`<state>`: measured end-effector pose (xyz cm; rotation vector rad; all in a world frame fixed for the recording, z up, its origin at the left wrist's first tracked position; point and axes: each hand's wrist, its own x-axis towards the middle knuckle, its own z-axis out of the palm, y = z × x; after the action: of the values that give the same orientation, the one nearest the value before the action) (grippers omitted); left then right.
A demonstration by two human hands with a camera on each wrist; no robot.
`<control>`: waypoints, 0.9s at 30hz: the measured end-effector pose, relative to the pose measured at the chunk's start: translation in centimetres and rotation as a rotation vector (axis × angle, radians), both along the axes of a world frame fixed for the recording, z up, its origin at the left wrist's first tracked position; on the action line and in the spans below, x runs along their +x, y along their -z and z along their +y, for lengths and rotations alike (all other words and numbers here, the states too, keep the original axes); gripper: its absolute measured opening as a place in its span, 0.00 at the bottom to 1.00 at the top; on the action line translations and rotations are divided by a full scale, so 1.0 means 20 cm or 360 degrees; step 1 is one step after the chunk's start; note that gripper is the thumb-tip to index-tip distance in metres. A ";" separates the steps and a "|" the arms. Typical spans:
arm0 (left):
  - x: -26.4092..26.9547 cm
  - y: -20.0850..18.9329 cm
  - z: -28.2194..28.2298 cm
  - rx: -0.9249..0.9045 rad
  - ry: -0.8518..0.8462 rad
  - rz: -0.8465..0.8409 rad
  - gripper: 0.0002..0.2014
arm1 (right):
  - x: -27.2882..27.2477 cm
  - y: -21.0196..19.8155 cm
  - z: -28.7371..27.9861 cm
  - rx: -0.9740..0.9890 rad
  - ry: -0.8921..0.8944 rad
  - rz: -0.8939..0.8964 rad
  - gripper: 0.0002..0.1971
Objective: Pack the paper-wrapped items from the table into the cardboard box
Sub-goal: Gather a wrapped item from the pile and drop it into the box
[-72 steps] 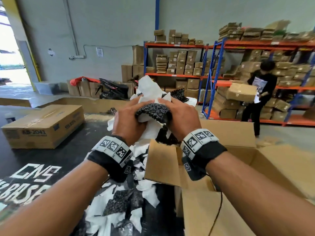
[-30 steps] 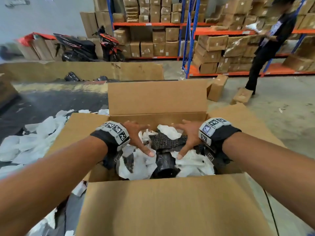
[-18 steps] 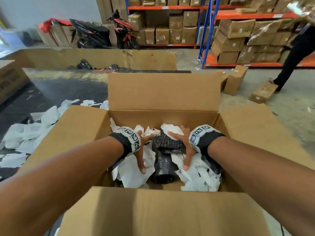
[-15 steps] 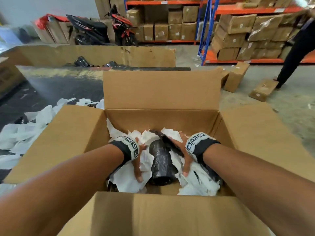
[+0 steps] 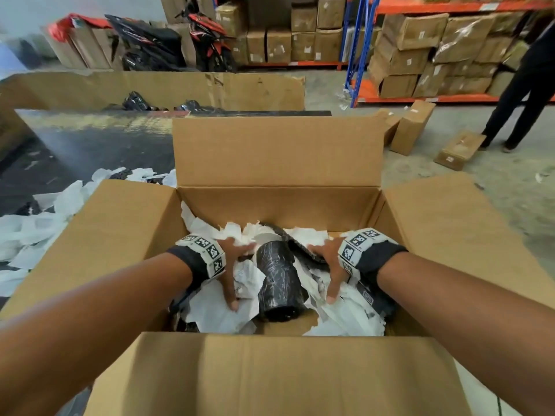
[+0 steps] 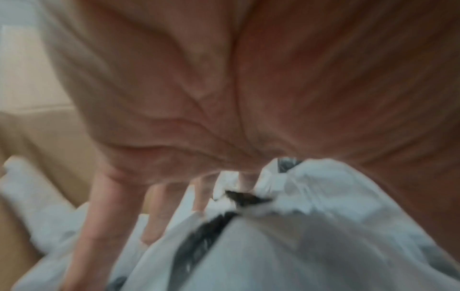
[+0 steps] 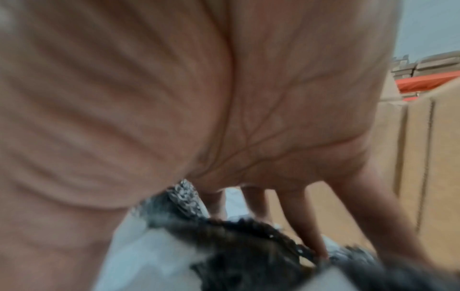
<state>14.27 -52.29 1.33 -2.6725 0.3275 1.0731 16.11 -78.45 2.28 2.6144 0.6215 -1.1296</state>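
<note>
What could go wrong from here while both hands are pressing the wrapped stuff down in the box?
1. The white paper is already torn, and a black roll lies bare between the left hand and right hand; more pressing may strip more wrap.
2. The near flap of the cardboard box stands up against the forearms and could catch them on the way out.
3. Wrapped items are left on the table.

Warehouse interior, grey concrete floor (image 5: pixel 444 181) scattered with small cartons (image 5: pixel 413 127) at 2 o'clock; orange-and-blue racking (image 5: pixel 357 49) stacked with brown boxes ran from 12 to 2; red-black motorbike (image 5: pixel 207 34) was parked at 11; pale wall (image 5: pixel 36 13) at 10; a person in black (image 5: pixel 528 85) stood at 2
</note>
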 end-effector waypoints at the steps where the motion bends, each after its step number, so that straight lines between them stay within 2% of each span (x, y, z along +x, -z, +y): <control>1: -0.02 0.02 0.01 0.0010 -0.0009 0.0052 0.79 | -0.01 0.01 -0.01 0.0047 0.0026 0.0037 0.68; 5: -0.05 -0.07 -0.03 -0.0102 -0.0046 -0.0015 0.73 | -0.03 -0.09 -0.02 0.0202 0.0101 -0.0038 0.64; 7: -0.04 -0.16 -0.05 -0.0157 -0.0024 -0.0153 0.70 | -0.03 -0.20 -0.02 0.0277 0.0074 -0.0189 0.61; 11: -0.05 -0.33 -0.09 -0.0293 0.0031 -0.0423 0.57 | -0.06 -0.39 -0.04 0.0372 0.0009 -0.0532 0.50; 14: -0.10 -0.43 -0.10 -0.0399 0.0077 -0.0593 0.51 | -0.14 -0.52 -0.08 0.0436 0.0005 -0.0714 0.44; 21: -0.33 -0.63 -0.15 -0.0759 0.0311 -0.0981 0.43 | -0.53 -0.83 -0.18 0.0445 0.0042 -0.1005 0.38; 27: -0.68 -0.68 -0.07 -0.1030 0.0419 -0.1150 0.39 | -0.94 -0.97 -0.07 0.0699 0.0090 -0.1244 0.34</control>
<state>0.68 -53.64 14.94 -3.1832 0.9548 -0.1504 -2.61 -79.79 21.71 3.1080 0.6532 0.1009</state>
